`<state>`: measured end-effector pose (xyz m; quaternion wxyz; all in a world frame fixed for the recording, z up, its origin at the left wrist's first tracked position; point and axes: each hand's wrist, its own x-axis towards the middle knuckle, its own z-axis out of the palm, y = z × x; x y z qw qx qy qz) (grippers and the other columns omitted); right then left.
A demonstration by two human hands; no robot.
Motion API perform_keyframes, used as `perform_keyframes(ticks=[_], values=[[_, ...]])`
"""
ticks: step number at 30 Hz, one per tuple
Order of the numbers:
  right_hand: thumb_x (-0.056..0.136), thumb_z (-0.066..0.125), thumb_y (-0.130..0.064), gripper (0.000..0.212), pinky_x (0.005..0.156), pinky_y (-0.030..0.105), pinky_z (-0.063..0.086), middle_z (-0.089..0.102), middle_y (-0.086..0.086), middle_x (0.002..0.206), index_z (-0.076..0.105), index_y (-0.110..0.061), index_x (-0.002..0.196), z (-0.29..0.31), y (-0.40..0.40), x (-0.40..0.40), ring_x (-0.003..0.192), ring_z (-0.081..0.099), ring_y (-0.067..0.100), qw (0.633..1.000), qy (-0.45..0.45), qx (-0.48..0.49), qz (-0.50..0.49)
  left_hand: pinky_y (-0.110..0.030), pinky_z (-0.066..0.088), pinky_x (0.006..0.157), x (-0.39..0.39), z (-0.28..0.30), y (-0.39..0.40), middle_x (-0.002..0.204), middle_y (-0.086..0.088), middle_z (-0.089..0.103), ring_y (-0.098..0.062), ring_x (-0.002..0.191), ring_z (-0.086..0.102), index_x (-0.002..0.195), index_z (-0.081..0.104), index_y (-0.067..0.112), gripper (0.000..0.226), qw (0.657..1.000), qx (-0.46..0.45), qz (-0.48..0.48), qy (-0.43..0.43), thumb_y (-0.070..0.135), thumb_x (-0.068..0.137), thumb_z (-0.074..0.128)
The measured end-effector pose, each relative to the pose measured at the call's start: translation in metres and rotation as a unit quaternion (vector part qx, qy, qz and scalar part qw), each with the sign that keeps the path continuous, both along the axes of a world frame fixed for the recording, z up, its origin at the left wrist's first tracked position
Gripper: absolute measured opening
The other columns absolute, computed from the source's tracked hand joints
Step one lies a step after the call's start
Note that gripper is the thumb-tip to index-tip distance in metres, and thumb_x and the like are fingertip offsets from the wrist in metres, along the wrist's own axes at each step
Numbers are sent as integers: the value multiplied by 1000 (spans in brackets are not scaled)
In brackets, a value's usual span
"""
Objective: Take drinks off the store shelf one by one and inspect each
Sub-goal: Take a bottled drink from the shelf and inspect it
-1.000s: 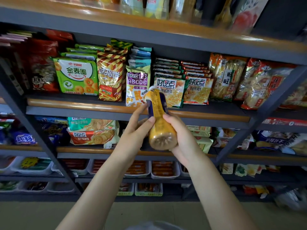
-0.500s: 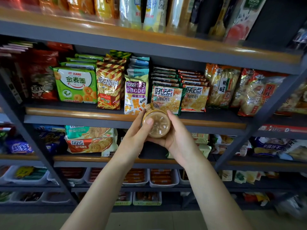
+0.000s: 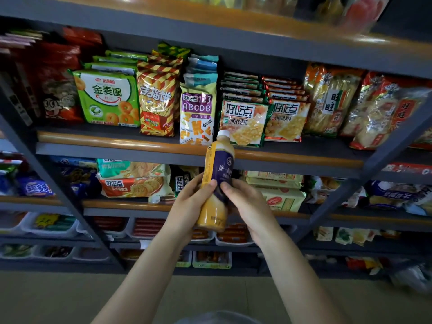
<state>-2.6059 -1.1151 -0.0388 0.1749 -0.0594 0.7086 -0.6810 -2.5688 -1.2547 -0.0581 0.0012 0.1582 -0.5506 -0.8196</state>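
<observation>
A milk-tea bottle [image 3: 216, 174] with a white cap, a purple and yellow label and beige liquid stands nearly upright in front of the snack shelves. Both hands hold its lower half. My left hand [image 3: 189, 204] grips it from the left, thumb across the label. My right hand [image 3: 247, 204] grips it from the right, with its thumb meeting the left thumb on the label. More drinks [image 3: 357, 10] stand blurred on the top shelf at the upper right.
A dark metal shelf unit [image 3: 163, 148] with wooden lips fills the view. Snack bags [image 3: 107, 99] line the shelf behind the bottle, biscuit packs [image 3: 133, 183] the one below, and white trays [image 3: 145, 228] of sausages sit lower. A slanted shelf brace [image 3: 364, 181] runs at the right.
The bottle went from tipped away with its base toward me, to base-on half a second ago, to nearly upright now with the label side showing. Both hands stayed on it and moved lower.
</observation>
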Motion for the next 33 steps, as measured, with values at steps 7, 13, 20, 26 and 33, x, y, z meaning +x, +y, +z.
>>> perform_keyframes(ticks=[7, 13, 20, 26, 33], values=[[80, 79, -34, 26, 47, 26, 40, 70, 5, 89, 74, -24, 104, 57, 37, -3, 61, 56, 17, 992, 97, -77, -11, -27, 57, 79, -6, 64, 19, 116, 1, 74, -17, 103, 72, 128, 64, 25, 46, 980, -81, -45, 177, 30, 82, 66], [77, 81, -22, 48, 41, 27, 46, 70, 2, 82, 61, -12, 119, 137, 71, -20, 50, 57, 20, 962, 230, -140, -52, -20, 51, 91, -48, 156, 45, 124, 13, 70, -4, 112, 65, 134, 60, 29, 37, 913, -213, -136, 321, 32, 97, 58], [82, 77, -10, 56, 64, 37, 60, 70, 18, 106, 45, -4, 128, 216, 108, -61, 67, 70, 28, 904, 364, -179, -135, -37, 45, 106, -110, 237, 66, 125, 3, 64, -10, 118, 57, 131, 63, 22, 46, 803, -423, -12, 419, 45, 94, 49], [84, 79, -2, 64, 71, 34, 62, 70, 18, 110, 43, -1, 137, 244, 126, -102, 87, 76, 28, 869, 433, -136, -198, -43, 47, 99, -155, 259, 82, 112, -4, 67, -24, 111, 60, 122, 67, 15, 37, 759, -508, 51, 405, 37, 94, 56], [75, 87, -7, 71, 94, 45, 59, 73, 1, 110, 51, -9, 136, 256, 146, -172, 99, 72, 7, 873, 427, -77, -224, -34, 45, 66, -187, 262, 113, 91, -7, 71, -31, 89, 65, 106, 72, 20, 31, 655, -675, 106, 322, 39, 104, 47]])
